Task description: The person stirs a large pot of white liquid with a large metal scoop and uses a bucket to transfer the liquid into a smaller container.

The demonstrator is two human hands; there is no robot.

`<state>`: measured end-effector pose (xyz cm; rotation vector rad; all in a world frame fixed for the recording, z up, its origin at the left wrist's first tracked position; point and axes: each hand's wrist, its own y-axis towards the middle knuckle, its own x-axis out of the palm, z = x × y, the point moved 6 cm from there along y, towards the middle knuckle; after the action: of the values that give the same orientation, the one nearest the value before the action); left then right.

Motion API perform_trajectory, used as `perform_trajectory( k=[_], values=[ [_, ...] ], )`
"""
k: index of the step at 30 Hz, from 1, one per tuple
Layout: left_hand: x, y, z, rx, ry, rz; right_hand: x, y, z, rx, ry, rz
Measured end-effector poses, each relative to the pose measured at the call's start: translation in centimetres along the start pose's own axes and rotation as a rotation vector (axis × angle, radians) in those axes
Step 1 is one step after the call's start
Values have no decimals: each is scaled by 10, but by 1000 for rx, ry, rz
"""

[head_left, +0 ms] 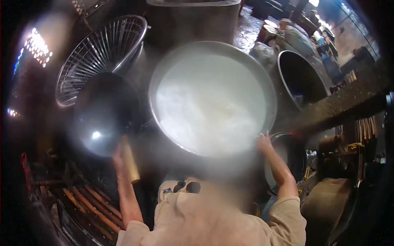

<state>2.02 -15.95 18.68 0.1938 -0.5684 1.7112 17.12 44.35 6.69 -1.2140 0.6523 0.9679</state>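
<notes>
A large round metal pot [272, 88] filled with cloudy, whitish liquid [213, 98] stands in front of me. My right hand [264, 143] is closed on its near right rim, with the fingertips at the edge. To the left is a dark, round-bottomed wok [100, 115] with a pale wooden handle [130, 162]. My left hand [117, 158] is closed at the base of that handle, beside the wok's near edge. Haze blurs the left fingers and the near side of the pot.
A wide wire basket [102, 53] leans at the far left, behind the wok. An open dark barrel [301, 76] stands right of the pot, and another round vessel [287, 158] sits below my right hand. Wooden slats [92, 205] lie at lower left. A beam [349, 102] juts in from the right.
</notes>
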Motion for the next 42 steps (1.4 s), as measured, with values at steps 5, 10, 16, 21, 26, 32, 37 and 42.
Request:
perform_trajectory(
  k=[5,10,16,21,26,32,37,42],
  values=[
    [-78,-5,33,-40,-180,68,19,3,-95,-254,238,-204],
    [-158,-5,45,18,-185,247,-87,45,-244,-187,576,-233],
    [-222,18,48,42,15,407,-172,192,-356,-12,930,36],
    [-283,29,51,130,626,401,-229,378,-352,364,1099,192],
    [-166,42,82,1,414,177,-307,390,-309,75,1640,774],
    [-116,56,68,-175,273,-35,-502,198,-151,-436,1676,941],
    [-49,74,58,365,732,-424,-622,-54,-47,-424,1154,1236],
    [25,58,52,255,420,-344,-612,-163,15,-472,1090,1305]
  ],
)
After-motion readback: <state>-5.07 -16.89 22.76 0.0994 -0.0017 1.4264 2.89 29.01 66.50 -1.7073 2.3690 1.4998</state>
